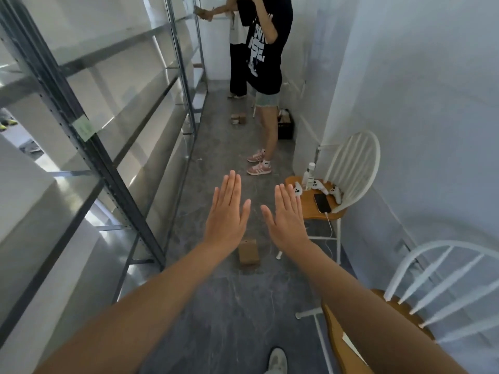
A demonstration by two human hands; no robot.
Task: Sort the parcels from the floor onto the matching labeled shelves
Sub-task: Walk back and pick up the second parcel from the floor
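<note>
A: Where are the hands, and what is their grip?
B: Left hand [226, 215] and right hand [286, 218] are stretched forward side by side, palms down, fingers flat and released, grasping nothing.

A: And the parcels?
B: One brown parcel [248, 252] lies on the grey floor [229, 306] below and between the wrists. More parcels [238, 119] sit farther down the aisle, beside the metal shelves [113, 147].

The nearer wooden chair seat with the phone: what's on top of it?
On the chair seat lie a dark phone with a white cable, white controllers and an upright white bottle. The right hand covers the seat's left edge, so anything there is hidden.
</note>
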